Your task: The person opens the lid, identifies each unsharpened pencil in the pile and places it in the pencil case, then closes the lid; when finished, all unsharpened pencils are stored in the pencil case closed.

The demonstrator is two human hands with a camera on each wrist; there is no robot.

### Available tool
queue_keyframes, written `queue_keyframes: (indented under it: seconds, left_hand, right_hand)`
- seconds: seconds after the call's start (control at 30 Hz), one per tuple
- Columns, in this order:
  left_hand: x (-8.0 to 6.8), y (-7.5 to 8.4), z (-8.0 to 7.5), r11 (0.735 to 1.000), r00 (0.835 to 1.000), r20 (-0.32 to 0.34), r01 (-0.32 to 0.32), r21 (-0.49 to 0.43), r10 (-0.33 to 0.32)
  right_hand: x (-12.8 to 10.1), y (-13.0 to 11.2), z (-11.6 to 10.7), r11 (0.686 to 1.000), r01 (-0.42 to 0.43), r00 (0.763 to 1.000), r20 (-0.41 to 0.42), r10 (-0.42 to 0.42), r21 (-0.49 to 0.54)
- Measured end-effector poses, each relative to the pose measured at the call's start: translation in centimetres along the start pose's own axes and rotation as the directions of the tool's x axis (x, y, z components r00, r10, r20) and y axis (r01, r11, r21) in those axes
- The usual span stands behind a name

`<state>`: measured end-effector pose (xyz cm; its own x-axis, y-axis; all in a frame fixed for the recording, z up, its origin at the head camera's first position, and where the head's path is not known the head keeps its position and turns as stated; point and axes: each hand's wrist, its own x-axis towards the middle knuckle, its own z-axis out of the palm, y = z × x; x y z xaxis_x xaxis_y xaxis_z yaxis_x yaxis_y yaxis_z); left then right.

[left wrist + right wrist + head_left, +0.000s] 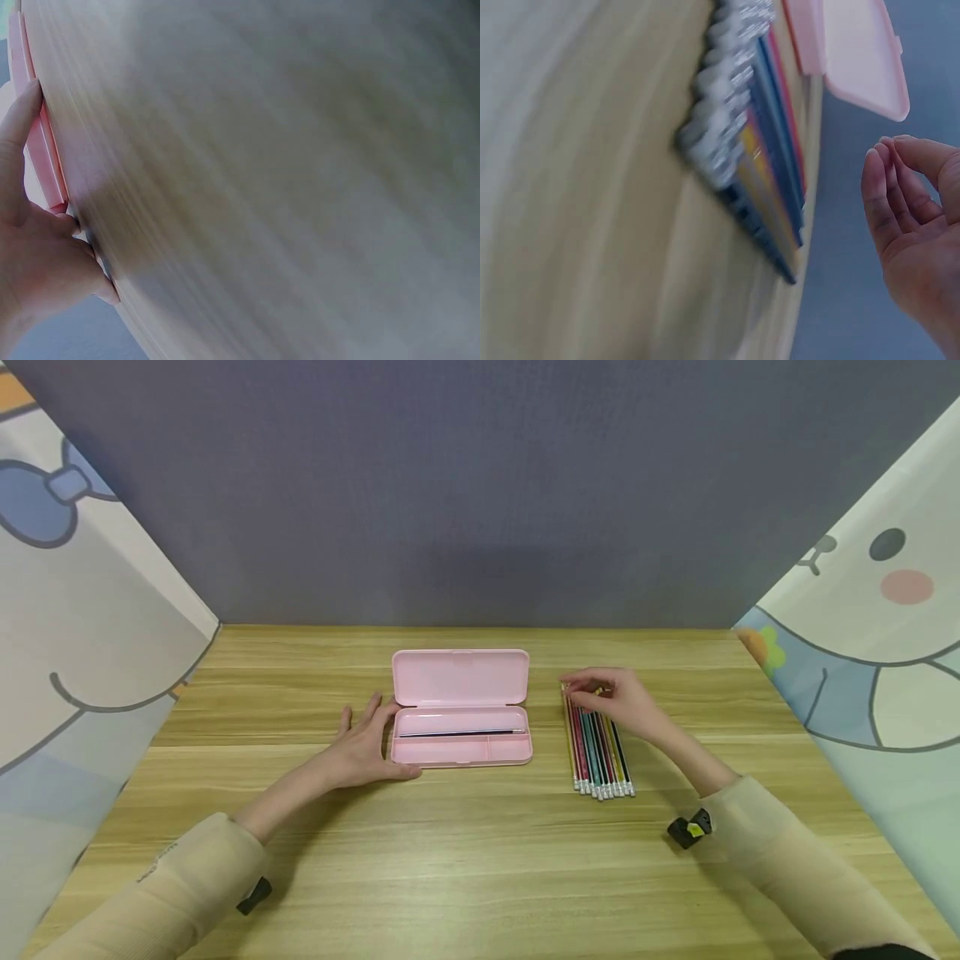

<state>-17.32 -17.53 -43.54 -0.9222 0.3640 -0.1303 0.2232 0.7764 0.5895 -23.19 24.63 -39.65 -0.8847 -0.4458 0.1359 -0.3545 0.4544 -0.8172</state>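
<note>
A pink pencil case (462,751) lies with its lid (461,678) raised at the back. In its long rear compartment is one dark pencil (457,733). My left hand (365,755) spans the case's left end, thumb along the front wall and forefinger at the rear corner; in the left wrist view the thumb (25,112) presses the pink side. Right of the case, pencils (596,752) of several colours lie side by side, silver ends towards me. My right hand (611,697) hovers over their far ends, fingers loosely bent, with nothing seen between the fingertips.
The wooden table (480,860) extends around the case and pencils. A dark grey panel (480,493) stands along its back edge, and cartoon-printed cloth (900,652) flanks both sides. Two smaller compartments line the case's front. Both forearms wear beige sleeves with black wrist devices.
</note>
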Motion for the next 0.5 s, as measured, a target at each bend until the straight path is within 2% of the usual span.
queue_keyframes:
  seconds: [0.2,0.5]
  left_hand:
    - [0.0,0.0,0.0,1.0,1.0,-0.002,-0.002,0.003,0.002]
    - [0.1,-0.1,0.0,1.0,1.0,0.001,0.007,0.002,-0.007]
  right_hand:
    - [-1.5,1.1,-1.0,0.998,-0.063,0.998,-0.01,0.063,-0.015]
    - [-2.8,2.4,-2.1,0.995,-0.076,0.997,-0.027,0.075,-0.066]
